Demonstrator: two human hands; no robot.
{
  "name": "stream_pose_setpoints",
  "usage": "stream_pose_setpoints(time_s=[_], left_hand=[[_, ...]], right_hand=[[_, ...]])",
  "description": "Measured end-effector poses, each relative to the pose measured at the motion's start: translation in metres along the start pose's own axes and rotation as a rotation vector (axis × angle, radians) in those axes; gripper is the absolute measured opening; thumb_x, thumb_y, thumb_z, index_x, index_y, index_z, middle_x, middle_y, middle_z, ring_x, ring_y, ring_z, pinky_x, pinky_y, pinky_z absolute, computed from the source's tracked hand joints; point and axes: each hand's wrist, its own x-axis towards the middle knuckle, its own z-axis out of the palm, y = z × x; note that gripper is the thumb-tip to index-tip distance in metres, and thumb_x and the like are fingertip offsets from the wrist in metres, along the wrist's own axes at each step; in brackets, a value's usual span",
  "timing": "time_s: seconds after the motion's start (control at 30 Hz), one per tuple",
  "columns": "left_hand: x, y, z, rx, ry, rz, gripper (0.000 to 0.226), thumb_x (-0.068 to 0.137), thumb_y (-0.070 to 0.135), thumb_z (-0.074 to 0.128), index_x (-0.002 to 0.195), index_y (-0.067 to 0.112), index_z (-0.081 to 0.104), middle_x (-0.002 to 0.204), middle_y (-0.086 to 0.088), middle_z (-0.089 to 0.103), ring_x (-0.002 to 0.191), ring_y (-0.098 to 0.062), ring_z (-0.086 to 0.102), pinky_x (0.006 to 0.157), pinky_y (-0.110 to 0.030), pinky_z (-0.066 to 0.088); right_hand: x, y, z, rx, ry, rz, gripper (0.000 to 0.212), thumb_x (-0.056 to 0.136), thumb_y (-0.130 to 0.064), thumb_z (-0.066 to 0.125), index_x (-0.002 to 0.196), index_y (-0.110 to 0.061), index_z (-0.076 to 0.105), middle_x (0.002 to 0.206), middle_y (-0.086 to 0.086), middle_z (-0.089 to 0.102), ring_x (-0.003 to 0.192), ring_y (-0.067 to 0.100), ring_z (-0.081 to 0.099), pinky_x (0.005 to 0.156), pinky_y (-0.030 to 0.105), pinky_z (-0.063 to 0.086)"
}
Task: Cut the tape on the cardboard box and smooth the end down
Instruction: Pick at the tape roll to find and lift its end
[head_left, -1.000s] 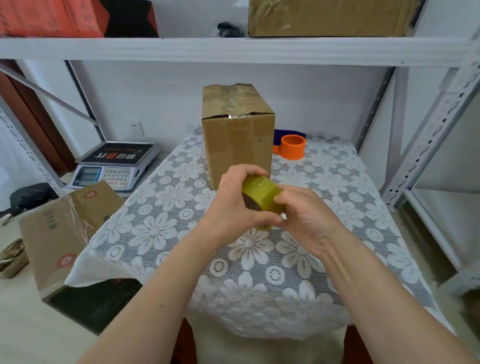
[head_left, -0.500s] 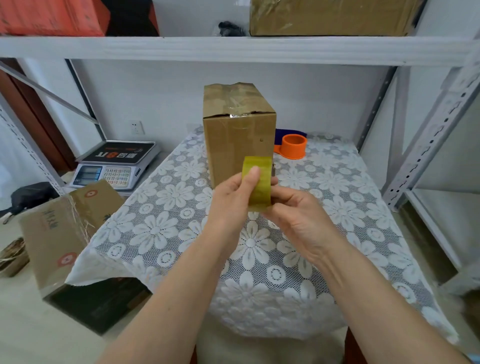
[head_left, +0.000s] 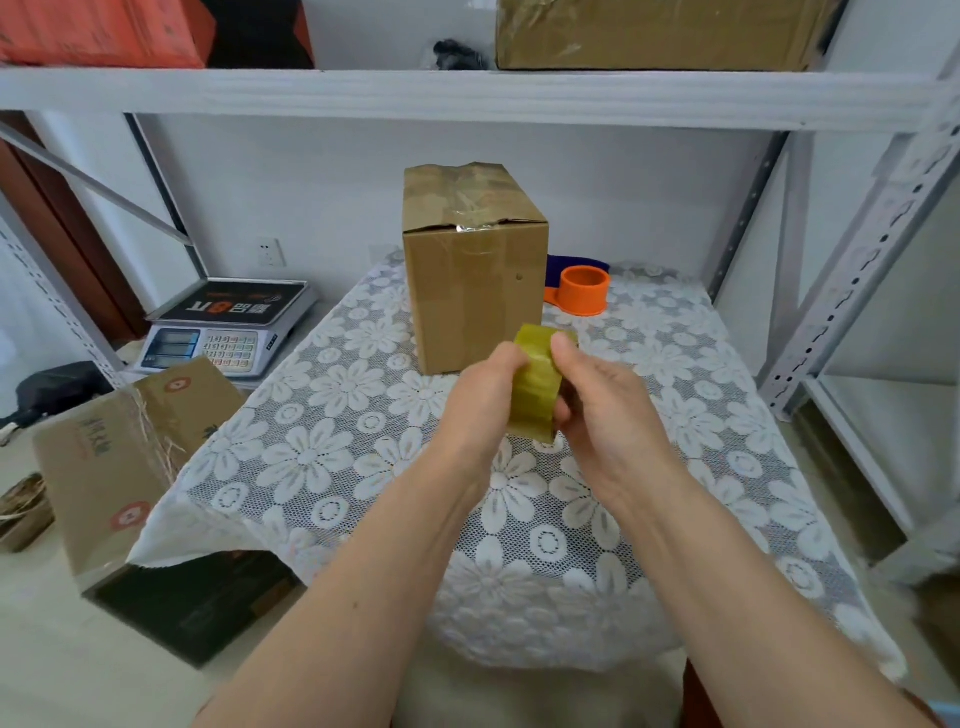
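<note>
Seen from my head camera: both hands meet over the table, gripping a yellowish-green roll of translucent packing tape (head_left: 537, 387); the left hand (head_left: 480, 397) curls around its left side, thumb tip on the upper rim; the right hand (head_left: 605, 410) closes on the right side, forefinger pressed to the top edge; the roll stands on edge between them, its glossy band facing me, held above the cloth and just in front of the box.

The tall brown cardboard box (head_left: 475, 275) stands upright toward the far side of the white floral lace tablecloth (head_left: 322, 447); its top flaps are closed but crumpled, crossed by wrinkled clear tape that glints at the front lip; a smoother strip runs down the front face; whether a loose end hangs there I cannot tell.

Just behind the box on the right lies an orange plastic tape dispenser (head_left: 584, 291) with a blue part beside it; to the left, off the table, sit a grey digital weighing scale (head_left: 228, 327) and a tilted brown carton with red round marks (head_left: 119, 457); a white metal shelf (head_left: 467, 96) spans overhead, carrying more cartons.
</note>
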Motion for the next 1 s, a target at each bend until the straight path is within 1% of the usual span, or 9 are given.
stream_pose_setpoints(time_s=[0.13,0.23,0.3,0.37,0.43,0.6,0.7,0.83,1.0], left_hand=[[0.001,0.0,0.003,-0.058,-0.024,0.001,0.044,0.09,0.021,0.038,0.052,0.015,0.061,0.053,-0.005,0.064,0.057,-0.016,0.059,0.079,-0.035,0.05],[0.001,-0.003,0.004,-0.008,-0.048,0.067,0.037,0.088,0.019,0.038,0.063,0.013,0.064,0.057,-0.002,0.068,0.066,-0.014,0.062,0.089,-0.038,0.048],[0.0,-0.006,0.004,0.053,-0.089,0.129,0.028,0.085,0.022,0.04,0.076,0.011,0.064,0.064,-0.001,0.069,0.074,-0.015,0.063,0.093,-0.041,0.046],[0.0,-0.007,0.001,0.098,-0.118,0.186,0.026,0.082,0.021,0.041,0.079,0.011,0.065,0.074,-0.002,0.069,0.079,-0.013,0.062,0.09,-0.037,0.046],[-0.002,-0.008,-0.002,0.105,-0.16,0.225,0.028,0.085,0.013,0.04,0.077,0.013,0.066,0.081,-0.004,0.068,0.082,-0.011,0.061,0.085,-0.029,0.047],[-0.001,-0.011,-0.006,0.056,-0.27,0.226,0.028,0.088,0.005,0.04,0.092,0.012,0.067,0.08,0.002,0.073,0.082,-0.01,0.065,0.078,-0.022,0.053],[0.0,-0.012,-0.008,0.07,-0.294,0.222,0.031,0.08,0.012,0.044,0.101,0.009,0.066,0.087,-0.002,0.074,0.087,-0.016,0.066,0.087,-0.034,0.053],[0.002,-0.013,-0.011,0.04,-0.341,0.196,0.036,0.076,0.006,0.046,0.105,0.01,0.066,0.094,-0.006,0.074,0.093,-0.023,0.065,0.096,-0.047,0.048],[0.003,-0.018,-0.017,0.084,-0.348,0.251,0.043,0.08,-0.009,0.047,0.114,0.011,0.064,0.103,-0.012,0.067,0.094,-0.02,0.06,0.087,-0.039,0.052]], right_hand=[[-0.003,0.0,0.002,0.13,0.004,0.005,0.039,0.092,-0.035,0.057,0.081,0.002,0.057,0.05,0.01,0.038,0.056,0.022,0.039,0.065,0.034,0.04],[-0.004,-0.003,0.004,0.274,0.038,0.022,0.048,0.09,-0.031,0.06,0.095,0.017,0.057,0.081,0.028,0.039,0.082,0.032,0.044,0.088,0.045,0.046],[-0.004,-0.005,0.005,0.321,0.052,0.047,0.034,0.091,-0.027,0.058,0.085,0.004,0.071,0.096,0.049,0.045,0.09,0.035,0.054,0.103,0.051,0.044],[-0.003,-0.005,0.004,0.362,0.056,0.065,0.031,0.093,-0.025,0.056,0.081,-0.004,0.075,0.106,0.03,0.067,0.101,0.032,0.066,0.101,0.051,0.046],[0.0,-0.004,0.003,0.398,0.048,0.088,0.029,0.093,-0.026,0.055,0.088,-0.004,0.074,0.101,0.02,0.073,0.103,0.028,0.068,0.097,0.047,0.05],[0.004,-0.012,0.003,0.498,0.106,0.225,0.029,0.093,-0.025,0.056,0.098,0.0,0.069,0.098,0.02,0.074,0.086,0.025,0.072,0.07,0.037,0.059],[0.006,-0.014,0.004,0.516,0.127,0.274,0.03,0.092,-0.026,0.056,0.102,0.001,0.068,0.099,0.021,0.073,0.085,0.027,0.072,0.075,0.042,0.058],[0.008,-0.016,0.003,0.541,0.138,0.321,0.037,0.095,-0.026,0.052,0.115,0.004,0.062,0.101,0.024,0.072,0.102,0.034,0.067,0.089,0.05,0.053],[0.007,-0.027,-0.003,0.628,0.136,0.363,0.037,0.099,-0.021,0.042,0.122,0.005,0.055,0.089,0.024,0.068,0.087,0.032,0.065,0.07,0.047,0.051]])
